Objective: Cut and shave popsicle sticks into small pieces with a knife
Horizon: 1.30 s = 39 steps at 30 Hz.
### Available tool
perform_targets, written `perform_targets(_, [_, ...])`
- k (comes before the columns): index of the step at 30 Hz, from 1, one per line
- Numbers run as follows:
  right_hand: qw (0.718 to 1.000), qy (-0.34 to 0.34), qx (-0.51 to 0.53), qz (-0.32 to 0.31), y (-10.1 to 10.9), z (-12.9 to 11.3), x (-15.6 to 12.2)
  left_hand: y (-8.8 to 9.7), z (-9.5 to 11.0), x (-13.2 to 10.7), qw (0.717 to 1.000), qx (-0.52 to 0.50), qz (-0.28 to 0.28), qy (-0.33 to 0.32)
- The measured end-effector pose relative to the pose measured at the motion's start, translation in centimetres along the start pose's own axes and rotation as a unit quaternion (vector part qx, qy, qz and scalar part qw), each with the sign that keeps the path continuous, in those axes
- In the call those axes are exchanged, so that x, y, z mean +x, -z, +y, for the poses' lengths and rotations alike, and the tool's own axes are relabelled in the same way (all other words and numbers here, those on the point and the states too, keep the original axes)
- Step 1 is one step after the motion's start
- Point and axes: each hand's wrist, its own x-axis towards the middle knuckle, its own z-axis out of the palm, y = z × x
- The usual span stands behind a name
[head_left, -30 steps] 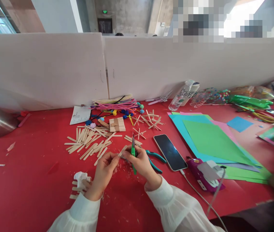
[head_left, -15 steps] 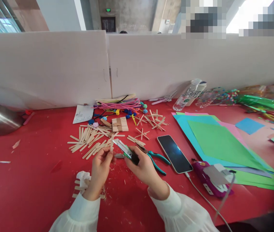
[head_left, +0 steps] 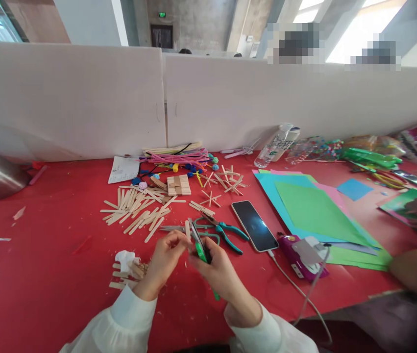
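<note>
Where the two bare hands come together over the near half of the red surface (head_left: 64,279), we see a single craft stick (head_left: 187,229) standing nearly upright. We find it pinched in the left hand (head_left: 167,257), its lower end at the thumb and fingertips, its upper end projecting clear of them toward the far edge. We note the right hand (head_left: 217,272) wrapped firmly around a green utility knife (head_left: 200,251), whose blade lies just to the right of the stick; whether the two touch, we cannot tell. Beyond the grip, toward the far edge, we distinguish scissors (head_left: 173,228) lying flat, partly hidden by the stick and the knife, with teal-handled pliers (head_left: 233,237) to the right. Past these we see a phone (head_left: 255,225) and, farther right, overlapping coloured sheets (head_left: 314,208). To the left, behind the scissors, we observe a loose pile of sticks (head_left: 129,206); along the far edge, at the foot of the white partition (head_left: 230,103), we identify a bundle of pink stems (head_left: 179,158). Toward the near edge, beside the left wrist, we mark crumpled white material (head_left: 123,260) against several short sticks (head_left: 117,285).
</note>
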Motion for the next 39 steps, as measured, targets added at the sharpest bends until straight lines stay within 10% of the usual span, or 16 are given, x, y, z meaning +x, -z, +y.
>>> perform_targets(7, [0.999, -0.035, -0.016, 0.017, 0.2, 0.9, -2.5, 1.5, -0.1, -0.2, 0.979, 0.098, -0.17, 0.061])
perform_targets(23, [0.947, 0.017, -0.319, 0.012, 3.1, 1.0, -6.3, 3.8, -0.6, 0.0, 0.935, 0.351, -0.048, -0.002])
perform_targets(32, [0.837, 0.061, -0.541, -0.055, 2.4, -0.4, -8.1, 3.1, -3.1, -3.7, 0.786, 0.581, -0.072, -0.196])
perform_targets(39, [0.762, 0.054, -0.641, -0.072, 0.8, -1.4, -7.8, 1.8, -3.8, -4.5, 0.759, 0.606, -0.068, -0.226])
